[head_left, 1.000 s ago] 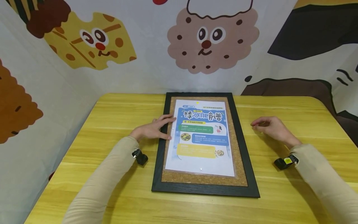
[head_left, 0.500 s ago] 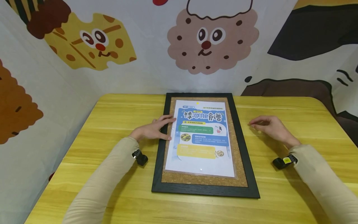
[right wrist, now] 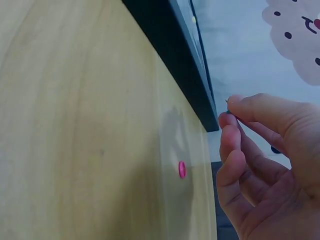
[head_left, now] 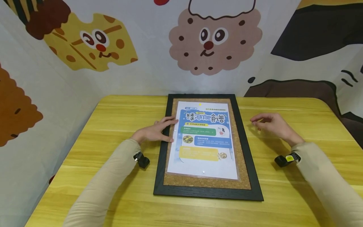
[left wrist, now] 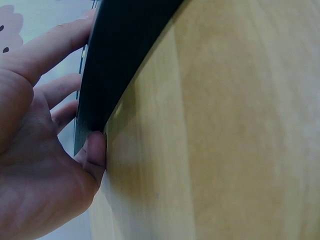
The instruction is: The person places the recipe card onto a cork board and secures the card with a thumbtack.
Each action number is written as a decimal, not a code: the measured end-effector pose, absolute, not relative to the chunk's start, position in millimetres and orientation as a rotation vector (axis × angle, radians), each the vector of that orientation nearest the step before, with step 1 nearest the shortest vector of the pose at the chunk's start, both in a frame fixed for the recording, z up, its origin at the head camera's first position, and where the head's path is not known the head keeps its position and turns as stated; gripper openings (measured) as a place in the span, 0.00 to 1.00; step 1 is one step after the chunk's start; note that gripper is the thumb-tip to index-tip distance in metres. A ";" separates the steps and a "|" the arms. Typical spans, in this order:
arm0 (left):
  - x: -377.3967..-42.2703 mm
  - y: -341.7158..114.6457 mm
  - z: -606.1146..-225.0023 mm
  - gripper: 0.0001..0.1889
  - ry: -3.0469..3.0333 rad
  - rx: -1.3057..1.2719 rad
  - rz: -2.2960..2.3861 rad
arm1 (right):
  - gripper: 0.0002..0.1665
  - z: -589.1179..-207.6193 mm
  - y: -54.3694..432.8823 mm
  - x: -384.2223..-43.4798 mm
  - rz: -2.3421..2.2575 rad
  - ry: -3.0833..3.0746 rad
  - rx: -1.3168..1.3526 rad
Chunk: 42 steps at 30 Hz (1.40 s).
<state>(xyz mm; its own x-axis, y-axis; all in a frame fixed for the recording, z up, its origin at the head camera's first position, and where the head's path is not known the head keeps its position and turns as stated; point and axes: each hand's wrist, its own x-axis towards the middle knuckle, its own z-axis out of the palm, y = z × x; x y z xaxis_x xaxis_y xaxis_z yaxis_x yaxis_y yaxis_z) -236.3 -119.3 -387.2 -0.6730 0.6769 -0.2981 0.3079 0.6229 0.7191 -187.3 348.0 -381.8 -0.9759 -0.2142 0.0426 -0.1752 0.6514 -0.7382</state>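
Observation:
A black-framed corkboard (head_left: 208,191) lies on the table with a printed poster (head_left: 198,167) on it. Small tacks show on the poster, a yellow tack (head_left: 200,104) at the top and a white tack (head_left: 203,172) at the bottom. My left hand (head_left: 154,130) rests over the board's left edge, fingertips and thumb tip reaching the poster's side; one finger touches the frame's outer side in the left wrist view. Right of the board, my right hand (head_left: 270,124) pinches a tiny thumbtack (right wrist: 228,111), mostly hidden by fingertips. A pink oval piece (right wrist: 182,169) lies on the table below it.
The wooden table (head_left: 295,208) has its far edge against a white cloth wall (head_left: 153,78) printed with cartoon food. A black wrist camera (head_left: 143,160) sits on the left wrist, another wrist camera (head_left: 283,160) on the right.
My right hand has shifted slightly left and upward in the head view, toward the board, and the red piece beneath it now shows. My left hand and the board stay put.

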 end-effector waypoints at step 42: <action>-237.0 -120.3 -387.1 0.46 2.285 0.809 0.858 | 0.10 -389.5 298.2 -197.3 -1.193 2.742 -0.566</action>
<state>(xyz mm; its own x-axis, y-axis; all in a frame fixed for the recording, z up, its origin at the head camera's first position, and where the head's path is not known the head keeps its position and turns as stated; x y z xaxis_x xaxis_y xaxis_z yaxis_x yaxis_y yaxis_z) -237.0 -120.3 -387.1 -0.6593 0.6952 -0.2862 0.3352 0.6126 0.7157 -197.3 298.2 -389.5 -0.9262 -0.3726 0.0574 -0.2960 0.6243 -0.7229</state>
